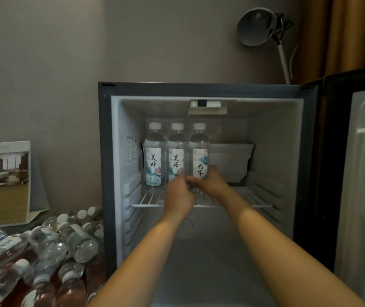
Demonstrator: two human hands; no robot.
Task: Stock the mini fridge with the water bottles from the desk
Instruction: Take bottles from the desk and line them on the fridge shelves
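Observation:
The mini fridge (265, 134) stands open in front of me. Three clear water bottles with white caps stand upright in a row at the back left of its wire shelf (148, 201): the left bottle (153, 156), the middle bottle (175, 156) and the right bottle (199, 151). My right hand (209, 180) grips the lower part of the right bottle. My left hand (178, 193) is curled against the bases of the middle and right bottles; which one it holds is hidden. Several more bottles (51, 244) lie in a heap on the desk at the lower left.
The fridge door (363, 173) hangs open at the right, its inner shelves showing. A white plastic compartment (230, 160) fills the back right of the shelf. A framed room picture (3, 182) leans on the wall at left. A white lamp (256, 26) stands behind the fridge.

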